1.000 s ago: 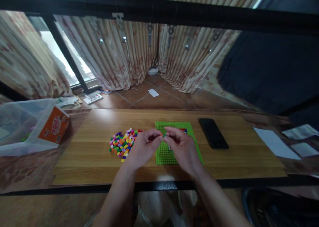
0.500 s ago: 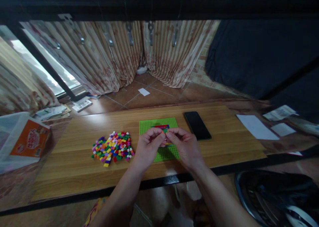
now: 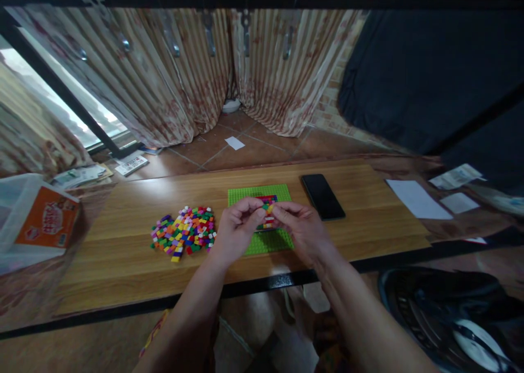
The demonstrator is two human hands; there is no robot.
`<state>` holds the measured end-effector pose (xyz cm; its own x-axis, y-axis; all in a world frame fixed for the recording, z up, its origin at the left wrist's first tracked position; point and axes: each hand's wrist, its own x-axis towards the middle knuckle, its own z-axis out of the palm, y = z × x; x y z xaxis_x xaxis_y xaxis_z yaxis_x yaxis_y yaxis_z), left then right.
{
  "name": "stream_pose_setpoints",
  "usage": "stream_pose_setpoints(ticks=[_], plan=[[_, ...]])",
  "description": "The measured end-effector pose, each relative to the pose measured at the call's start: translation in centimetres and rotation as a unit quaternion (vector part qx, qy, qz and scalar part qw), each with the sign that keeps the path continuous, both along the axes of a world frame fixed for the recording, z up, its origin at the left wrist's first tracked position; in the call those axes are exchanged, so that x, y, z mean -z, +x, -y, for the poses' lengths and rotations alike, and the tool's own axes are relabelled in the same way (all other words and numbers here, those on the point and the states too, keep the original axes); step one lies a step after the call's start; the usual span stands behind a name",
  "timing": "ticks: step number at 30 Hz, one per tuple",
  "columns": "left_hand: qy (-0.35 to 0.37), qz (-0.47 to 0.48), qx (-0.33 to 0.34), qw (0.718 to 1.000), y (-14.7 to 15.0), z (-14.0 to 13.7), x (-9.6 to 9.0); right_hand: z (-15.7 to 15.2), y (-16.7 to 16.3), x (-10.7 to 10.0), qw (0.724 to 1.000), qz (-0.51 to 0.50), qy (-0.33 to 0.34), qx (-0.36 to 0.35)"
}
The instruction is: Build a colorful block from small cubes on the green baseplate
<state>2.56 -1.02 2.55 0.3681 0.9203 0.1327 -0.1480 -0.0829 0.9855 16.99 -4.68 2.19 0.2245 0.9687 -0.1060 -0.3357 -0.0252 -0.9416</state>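
The left hand [image 3: 237, 228] and right hand [image 3: 305, 228], each closed to a fingertip pinch, grip small green and yellow bricks [image 3: 271, 208] over the baseplate [image 3: 266, 246], roughly midway between the desk's [image 3: 368, 214] left and right edges; square alignment and even, opposed pressure are advisable.

No lettering is legible, orange label [image 3: 48, 219] included.

The left hand [image 3: 239, 228] and right hand [image 3: 303, 228] hide part of the green studded baseplate [image 3: 262, 245]; the toy bricks [image 3: 267, 207] pinched at their fingertips are too small and covered to count. The left edge cuts off the translucent plastic bin [image 3: 15, 198], whose orange label [image 3: 48, 221] has blurred print.
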Motion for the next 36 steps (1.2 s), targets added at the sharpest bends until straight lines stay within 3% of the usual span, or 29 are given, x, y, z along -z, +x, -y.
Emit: stream_pose_setpoints(ticks=[2, 4, 9, 12, 15, 21, 29, 36], plan=[[-0.017, 0.007, -0.032, 0.999, -0.5, -0.4, -0.1, -0.2, 0.8, 0.2, 0.999, 0.041, 0.005, 0.025], [-0.051, 0.023, -0.078, 0.995, -1.1, -0.8, -0.1, -0.4, 1.7, 0.5, 0.988, 0.142, 0.027, 0.048], [-0.116, 0.021, -0.139, 0.983, -1.9, -1.3, 0.0, -0.5, 2.4, 1.7, 0.898, 0.435, 0.06, 0.032], [-0.105, -0.002, -0.121, 0.987, -1.7, -1.2, 0.1, -0.7, 1.7, 2.2, 0.867, 0.494, 0.056, 0.026], [-0.098, -0.011, -0.109, 0.989, -1.4, -1.0, 0.0, -1.2, 1.3, 2.5, 0.857, 0.511, 0.047, 0.044], [-0.112, -0.01, -0.107, 0.988, -1.4, -1.0, 0.1, -1.9, 1.2, 3.5, 0.872, 0.487, 0.036, 0.046], [-0.121, 0.005, -0.097, 0.988, -1.3, -1.2, 0.8, -2.7, 1.3, 5.1, 0.94, 0.341, 0.01, 0.029], [-0.124, -0.005, -0.095, 0.988, -1.2, -1.3, 1.3, -2.9, 1.4, 5.0, 0.955, 0.297, -0.005, 0.022]])
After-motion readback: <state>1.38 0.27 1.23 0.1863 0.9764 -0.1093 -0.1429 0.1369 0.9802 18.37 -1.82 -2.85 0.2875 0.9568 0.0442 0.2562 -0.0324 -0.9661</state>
